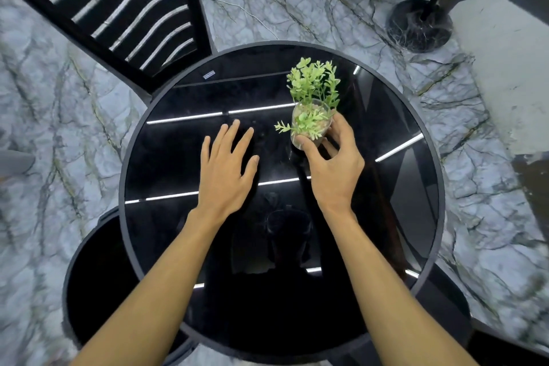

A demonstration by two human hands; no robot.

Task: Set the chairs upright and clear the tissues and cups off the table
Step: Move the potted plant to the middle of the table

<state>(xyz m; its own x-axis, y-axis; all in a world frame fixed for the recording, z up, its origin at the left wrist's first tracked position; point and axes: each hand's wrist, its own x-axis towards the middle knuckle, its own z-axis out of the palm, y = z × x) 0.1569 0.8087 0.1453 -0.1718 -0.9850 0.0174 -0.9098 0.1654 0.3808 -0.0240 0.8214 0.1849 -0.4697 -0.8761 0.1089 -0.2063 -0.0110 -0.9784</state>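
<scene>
So I'm standing over the round black glass table (pixel 166 157), both bare arms stretched out across it. My right hand (pixel 334 169) has its fingers and thumb wrapped around a small clear glass pot (pixel 309 131) with a green leafy plant (pixel 315 83) in it, thumb on the near side, fingers round the far right side. The pot looks tipped toward me a bit, and honestly I can't tell if its base is touching the glass or just off it. My left hand (pixel 227 166) is flat-ish, palm down, fingers spread apart with nothing in them, just left of the pot and apart from it.

The one chair (pixel 118 12) I can see properly is at the far left, its slatted black back right up against the table edge. Shiny top reflects ceiling light strips. Marble-patterned floor (pixel 59 116) all around, and a round black lamp base (pixel 420 25) sits far right.
</scene>
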